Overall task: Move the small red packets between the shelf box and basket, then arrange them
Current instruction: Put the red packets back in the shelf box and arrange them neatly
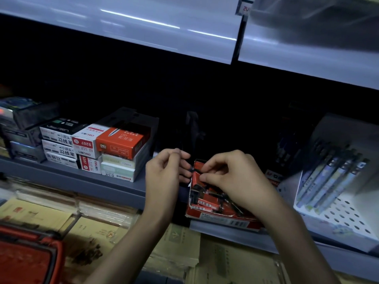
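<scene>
An open red shelf box [220,219] sits at the front edge of the grey shelf, with several small red packets [207,202] lying inside it. My right hand [233,173] is over the box, its fingertips pinched on a small red packet [197,175] at the box's far left end. My left hand [166,171] is just left of the box, fingers curled and touching the same packet's left edge. A red basket [26,255] shows at the bottom left corner, below the shelf.
Stacked stationery boxes [114,148] stand on the shelf to the left. A white perforated display with pens [336,181] stands to the right. Flat brown envelopes and paper packs [98,228] lie on the lower level. A pale upper shelf [143,23] overhangs.
</scene>
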The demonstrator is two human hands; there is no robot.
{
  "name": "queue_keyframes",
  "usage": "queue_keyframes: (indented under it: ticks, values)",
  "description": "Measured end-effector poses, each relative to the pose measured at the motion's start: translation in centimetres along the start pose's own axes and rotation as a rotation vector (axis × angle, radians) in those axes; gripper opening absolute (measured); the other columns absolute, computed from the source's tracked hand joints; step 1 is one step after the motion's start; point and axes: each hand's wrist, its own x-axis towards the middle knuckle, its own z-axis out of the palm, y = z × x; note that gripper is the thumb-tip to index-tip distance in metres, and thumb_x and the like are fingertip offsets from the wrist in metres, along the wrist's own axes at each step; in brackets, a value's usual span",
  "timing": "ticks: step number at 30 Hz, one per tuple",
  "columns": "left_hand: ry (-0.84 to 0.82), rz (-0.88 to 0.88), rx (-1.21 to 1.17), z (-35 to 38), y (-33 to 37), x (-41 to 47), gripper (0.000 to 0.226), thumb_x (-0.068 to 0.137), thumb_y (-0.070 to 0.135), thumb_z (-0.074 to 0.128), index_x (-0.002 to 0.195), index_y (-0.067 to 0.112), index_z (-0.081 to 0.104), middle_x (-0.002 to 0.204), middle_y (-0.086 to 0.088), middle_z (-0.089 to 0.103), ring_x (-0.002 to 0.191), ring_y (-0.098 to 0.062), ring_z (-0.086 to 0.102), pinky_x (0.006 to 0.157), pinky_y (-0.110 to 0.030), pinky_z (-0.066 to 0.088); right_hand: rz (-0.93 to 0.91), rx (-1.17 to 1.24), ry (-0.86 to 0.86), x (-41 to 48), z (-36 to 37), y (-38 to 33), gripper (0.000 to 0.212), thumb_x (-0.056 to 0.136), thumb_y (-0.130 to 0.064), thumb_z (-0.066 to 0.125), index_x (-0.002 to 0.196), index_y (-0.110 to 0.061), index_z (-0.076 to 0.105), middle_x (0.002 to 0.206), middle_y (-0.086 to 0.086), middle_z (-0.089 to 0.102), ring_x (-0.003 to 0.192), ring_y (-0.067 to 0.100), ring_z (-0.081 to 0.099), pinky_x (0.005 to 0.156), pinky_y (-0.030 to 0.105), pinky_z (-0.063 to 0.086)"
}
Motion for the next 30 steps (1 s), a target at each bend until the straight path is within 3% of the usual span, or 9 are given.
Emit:
queue_keyframes:
  ticks: [6,10,16,20,25,28,30]
  values:
    - [0.000,0.011,0.012,0.2,0.0,-0.1,0.029,0.105,0.010,0.048,0.092,-0.003,0.069,0.070,-0.011,0.063,0.059,-0.016,0.061,0.054,-0.020,0.051,0.019,-0.090,-0.087,-0.4,-0.5,-0.8,0.025,0.074,-0.042,0.087,0.097,-0.037,0.079,0.093,-0.015,0.073,0.089,-0.001,0.065,0.080,0.023,0.057]
    - [-0.001,0.020,0.029,0.2,-0.2,-0.1,0.028,0.105,0.011,0.048,0.091,-0.001,0.070,0.072,-0.011,0.064,0.061,-0.016,0.061,0.054,-0.020,0.051,0.024,-0.186,-0.064,-0.4,-0.4,-0.9,0.019,0.075,-0.046,0.085,0.087,-0.033,0.079,0.085,-0.013,0.072,0.084,0.002,0.066,0.078,0.031,0.059]
    - [0.002,0.024,0.032,0.1,-0.2,-0.1,0.028,0.105,0.011,0.048,0.090,0.000,0.070,0.072,-0.011,0.065,0.062,-0.018,0.062,0.056,-0.022,0.053,-0.059,-0.186,-0.117,-0.6,-0.2,-1.4,0.036,0.083,-0.039,0.081,0.118,-0.040,0.072,0.087,-0.016,0.063,0.090,0.004,0.064,0.081,0.024,0.054]
    - [0.020,0.032,0.032,0.1,-0.2,-0.2,0.028,0.105,0.009,0.047,0.092,-0.003,0.069,0.071,-0.013,0.063,0.058,-0.014,0.062,0.054,-0.020,0.054,-0.089,-0.215,-0.111,-0.7,0.0,-1.2,0.022,0.086,-0.035,0.079,0.107,-0.035,0.077,0.093,-0.016,0.069,0.087,0.001,0.064,0.082,0.023,0.055]
    - [0.022,0.025,0.027,0.1,-0.2,-0.3,0.029,0.105,0.010,0.048,0.091,-0.002,0.069,0.072,-0.013,0.063,0.058,-0.014,0.061,0.054,-0.019,0.053,-0.064,-0.145,-0.080,-0.5,0.1,-0.9,0.022,0.078,-0.038,0.085,0.098,-0.032,0.078,0.085,-0.011,0.070,0.084,0.003,0.066,0.081,0.030,0.059]
    - [0.021,0.025,0.034,0.2,-0.2,-0.2,0.029,0.105,0.010,0.048,0.090,-0.001,0.070,0.071,-0.011,0.063,0.059,-0.013,0.061,0.054,-0.019,0.053,-0.077,-0.172,-0.057,-0.5,0.1,-0.7,0.016,0.077,-0.041,0.085,0.086,-0.031,0.078,0.084,-0.012,0.069,0.084,0.003,0.064,0.077,0.030,0.059]
    - [0.023,0.023,0.040,0.2,-0.2,-0.2,0.029,0.105,0.011,0.048,0.089,0.001,0.070,0.071,-0.010,0.064,0.060,-0.014,0.062,0.055,-0.020,0.053,-0.084,-0.185,-0.075,-0.4,-0.1,-0.6,0.016,0.077,-0.040,0.086,0.089,-0.031,0.079,0.090,-0.012,0.070,0.087,0.003,0.064,0.079,0.029,0.058]
